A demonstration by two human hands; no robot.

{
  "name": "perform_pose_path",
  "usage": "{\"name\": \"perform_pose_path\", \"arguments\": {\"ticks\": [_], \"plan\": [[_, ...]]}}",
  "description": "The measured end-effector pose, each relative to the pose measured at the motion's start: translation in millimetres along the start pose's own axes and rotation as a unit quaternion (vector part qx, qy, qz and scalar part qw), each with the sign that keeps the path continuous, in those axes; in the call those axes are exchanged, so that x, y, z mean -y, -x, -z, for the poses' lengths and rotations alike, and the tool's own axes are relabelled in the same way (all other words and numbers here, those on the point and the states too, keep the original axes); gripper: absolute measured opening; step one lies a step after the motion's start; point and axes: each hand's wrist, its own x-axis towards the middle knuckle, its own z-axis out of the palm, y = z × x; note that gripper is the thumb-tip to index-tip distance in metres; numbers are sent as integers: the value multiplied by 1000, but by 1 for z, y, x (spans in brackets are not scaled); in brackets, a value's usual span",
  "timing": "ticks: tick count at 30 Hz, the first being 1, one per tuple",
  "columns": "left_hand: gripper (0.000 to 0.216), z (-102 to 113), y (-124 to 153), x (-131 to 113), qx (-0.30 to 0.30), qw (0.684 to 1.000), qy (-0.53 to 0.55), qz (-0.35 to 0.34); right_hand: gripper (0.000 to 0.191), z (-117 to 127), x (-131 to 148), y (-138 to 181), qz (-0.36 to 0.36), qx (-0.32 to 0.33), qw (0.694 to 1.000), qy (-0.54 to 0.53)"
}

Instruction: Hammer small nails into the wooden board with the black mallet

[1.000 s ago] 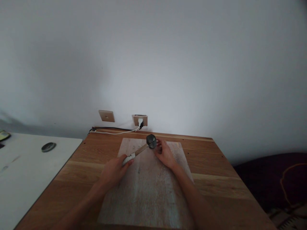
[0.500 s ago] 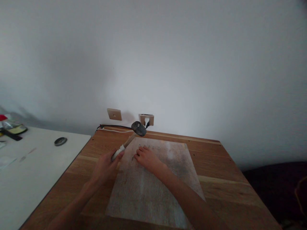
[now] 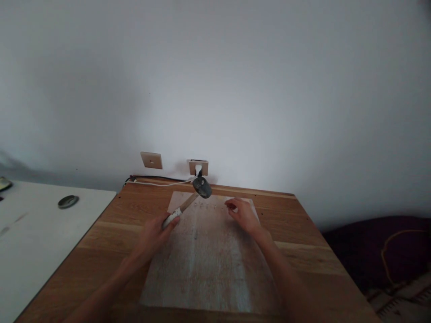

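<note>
Fingers of the L hand (image 3: 155, 232) wrap round the whitish grip (image 3: 176, 212) of a mallet (image 3: 189, 202), thumb laid along it; those of the R hand (image 3: 245, 215) are bent w/ tips close together near the far R corner of the board (image 3: 208, 264), & I can't tell if anything tiny is pinched there. Mallet's held at a slant, head (image 3: 202, 187) pointing away from the person, by the board's far edge & apparently not touching it. Prob. top-heavy: the stubby dark head, rounded, scuffed w/ pale marks, looks like rubber, so dense w/ a bit of give. Past the grip it's bare wood, stiff, not fragile; the covering looks rough, so shouldn't slip much. Best hold's approx. where the L hand has it. Board's flat, four-sided, greyish, w/ streaky worn grain & a row of specks (image 3: 206, 206) too small to ID. Under it, the table (image 3: 303, 255): warmer brown wood, paler stripes. Further out: thin white cord (image 3: 158, 183), plug (image 3: 198, 169) in a tan wall socket (image 3: 191, 168), white side table (image 3: 50, 255) at L w/ a dark round lid or dish (image 3: 68, 201), dark purple cloth (image 3: 363, 251) at R.
</note>
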Motion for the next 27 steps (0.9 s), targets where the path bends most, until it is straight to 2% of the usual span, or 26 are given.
{"name": "perform_pose_path", "arguments": {"ticks": [8, 14, 21, 27], "plan": [[45, -3, 2, -2, 14, 999, -28, -9, 34, -19, 1, -22, -28, 29, 999, -28], [48, -5, 3, 4, 17, 999, -32, -15, 37, -27, -6, -19, -61, 6, 996, -70], [46, -17, -9, -25, 53, 994, -91, -30, 36, -35, -10, -2, -96, -56, 983, -146], [45, -31, -19, -42, 74, 988, -122, -55, 27, -39, -14, -2, -110, -78, 977, -167]]}}
